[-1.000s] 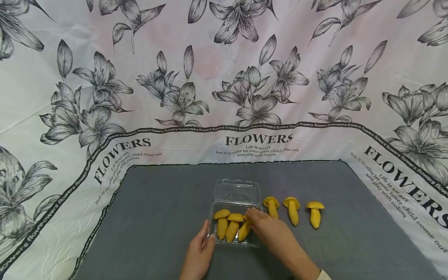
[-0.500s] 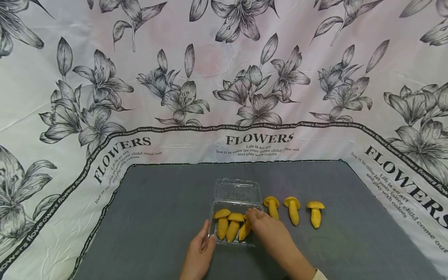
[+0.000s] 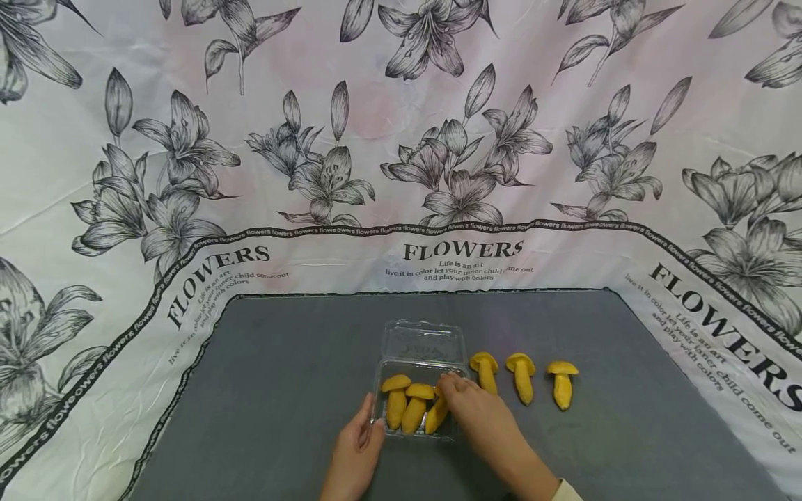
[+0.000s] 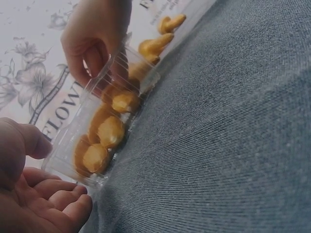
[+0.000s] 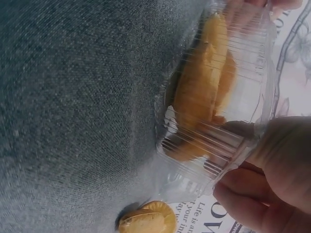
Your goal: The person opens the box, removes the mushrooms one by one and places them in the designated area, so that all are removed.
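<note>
A clear plastic clamshell box (image 3: 422,360) lies on the grey table with its lid folded back. Two yellow mushrooms, one at the left (image 3: 396,407) and one in the middle (image 3: 415,412), lie side by side in it, stems toward me. My left hand (image 3: 356,449) holds the box's left side, thumb and fingers about its edge in the left wrist view. At the box's right side, my right hand (image 3: 479,410) reaches in over the rim and grips a third yellow mushroom (image 3: 436,416), tilted, its cap mostly hidden by the fingers.
Right of the box, three more yellow mushrooms lie in a row on the table: the nearest (image 3: 485,372), a middle one (image 3: 523,378) and the farthest right (image 3: 562,385). A white flower-print cloth (image 3: 464,261) surrounds the grey table surface (image 3: 294,362).
My right forearm has shifted slightly to the left, its fingers still at the third mushroom. The left hand and the box stay in place.
</note>
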Demonstrator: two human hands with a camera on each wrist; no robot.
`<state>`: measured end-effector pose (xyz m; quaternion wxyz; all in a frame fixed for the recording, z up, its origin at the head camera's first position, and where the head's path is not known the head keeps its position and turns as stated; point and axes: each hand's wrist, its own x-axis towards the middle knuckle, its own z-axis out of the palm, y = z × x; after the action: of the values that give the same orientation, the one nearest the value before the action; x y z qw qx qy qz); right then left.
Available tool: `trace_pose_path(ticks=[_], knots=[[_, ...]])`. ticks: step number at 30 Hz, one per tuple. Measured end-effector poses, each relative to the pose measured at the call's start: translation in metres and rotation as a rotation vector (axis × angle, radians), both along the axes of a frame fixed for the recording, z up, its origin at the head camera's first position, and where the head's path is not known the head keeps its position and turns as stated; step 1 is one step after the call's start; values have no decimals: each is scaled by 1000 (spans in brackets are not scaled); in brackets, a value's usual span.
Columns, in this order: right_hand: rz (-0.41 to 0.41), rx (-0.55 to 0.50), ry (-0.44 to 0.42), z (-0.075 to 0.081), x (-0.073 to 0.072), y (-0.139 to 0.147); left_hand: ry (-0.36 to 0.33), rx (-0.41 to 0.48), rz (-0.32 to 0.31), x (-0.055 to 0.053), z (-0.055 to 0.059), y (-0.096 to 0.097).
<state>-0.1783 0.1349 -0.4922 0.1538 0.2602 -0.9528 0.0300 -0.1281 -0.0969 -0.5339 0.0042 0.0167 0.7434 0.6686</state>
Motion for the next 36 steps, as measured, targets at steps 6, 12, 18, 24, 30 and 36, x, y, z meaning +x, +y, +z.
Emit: trace_pose_path(ticks=[6,12,18,24,30,36], knots=[[-17,-13,-23,1,-1,0,9,7,-6,0,2,2],[-12,-33,18,-1,-3,2,7,-2,-10,-1,3,2],[-10,-51,-3,0,-4,4,4,1,-3,-2,3,2],[10,-63,-23,-2,-4,7,-2,4,-2,-1,3,2],[50,-125,-16,-7,-4,10,4,8,12,0,0,1],[116,-237,78,-13,-6,16,-24,9,6,-2,0,1]])
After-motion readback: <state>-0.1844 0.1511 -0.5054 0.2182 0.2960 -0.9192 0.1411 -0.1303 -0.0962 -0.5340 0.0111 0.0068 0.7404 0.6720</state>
